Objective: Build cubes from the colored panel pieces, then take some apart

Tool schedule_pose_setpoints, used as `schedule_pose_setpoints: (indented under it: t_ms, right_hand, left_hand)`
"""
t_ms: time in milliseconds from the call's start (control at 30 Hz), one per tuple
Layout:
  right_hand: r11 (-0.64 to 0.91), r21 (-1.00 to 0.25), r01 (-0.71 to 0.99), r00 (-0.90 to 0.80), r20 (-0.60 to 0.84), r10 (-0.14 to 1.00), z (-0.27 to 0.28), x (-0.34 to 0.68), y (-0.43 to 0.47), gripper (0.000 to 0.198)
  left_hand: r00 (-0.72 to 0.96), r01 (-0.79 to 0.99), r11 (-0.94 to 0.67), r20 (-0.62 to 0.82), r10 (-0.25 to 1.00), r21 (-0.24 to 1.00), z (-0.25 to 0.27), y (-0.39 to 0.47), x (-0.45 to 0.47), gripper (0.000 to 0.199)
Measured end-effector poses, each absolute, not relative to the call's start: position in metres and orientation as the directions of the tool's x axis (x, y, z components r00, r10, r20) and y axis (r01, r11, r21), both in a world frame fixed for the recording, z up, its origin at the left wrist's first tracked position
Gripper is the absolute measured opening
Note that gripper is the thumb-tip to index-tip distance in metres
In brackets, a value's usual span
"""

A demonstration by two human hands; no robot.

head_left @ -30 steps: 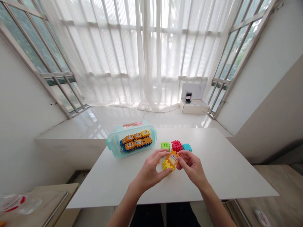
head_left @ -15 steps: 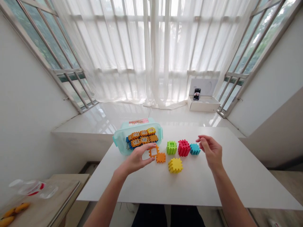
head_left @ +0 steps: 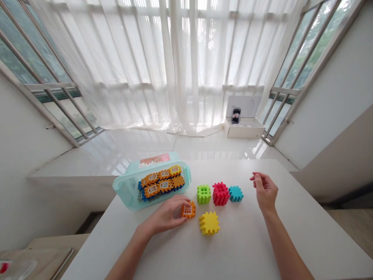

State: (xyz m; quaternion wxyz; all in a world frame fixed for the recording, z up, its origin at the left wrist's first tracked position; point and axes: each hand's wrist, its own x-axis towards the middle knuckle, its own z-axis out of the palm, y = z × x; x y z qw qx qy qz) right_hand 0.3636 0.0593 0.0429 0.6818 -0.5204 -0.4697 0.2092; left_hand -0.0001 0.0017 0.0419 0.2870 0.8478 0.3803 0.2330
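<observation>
My left hand (head_left: 169, 214) has its thumb and fingers around the edges of an orange building block with a white lattice window (head_left: 189, 209), down at table level. The other orange piece seen earlier at this spot is not separately visible; it may lie under the window block. My right hand (head_left: 265, 191) is held to the right of the blue blocks (head_left: 236, 193), apart from them, with its fingers curled in and nothing visible in them. Between my hands stand a green block stack (head_left: 203, 194), a red one (head_left: 220, 194) and, nearer me, a yellow one (head_left: 209, 223).
A pale teal plastic bin (head_left: 124, 191) lies tipped on its side at the left, with rows of orange, yellow and blue blocks (head_left: 163, 181) inside. Beyond the white table (head_left: 247, 249), an open white box (head_left: 244, 130) with a phone (head_left: 236, 115) stands on the window ledge.
My left hand has brought the orange window block down to where the other orange piece lay. My right hand stays curled, slightly farther from the blue blocks. The view has shifted.
</observation>
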Motion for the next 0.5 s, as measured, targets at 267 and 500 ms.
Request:
schedule_pose_setpoints:
  t_ms: [267,500]
  right_hand:
    - [0.362,-0.851,0.379,0.463,0.514,0.722,0.040,0.361,0.056,0.026]
    - [0.365,-0.782,0.505,0.381,0.582,0.718,0.038,0.357,0.053,0.024]
  left_hand:
    - [0.572,0.545,-0.506,0.146,0.807,0.669,0.035,-0.001,0.007,0.034]
    - [0.550,0.530,-0.480,0.148,0.822,0.699,0.029,0.001,0.005,0.027]
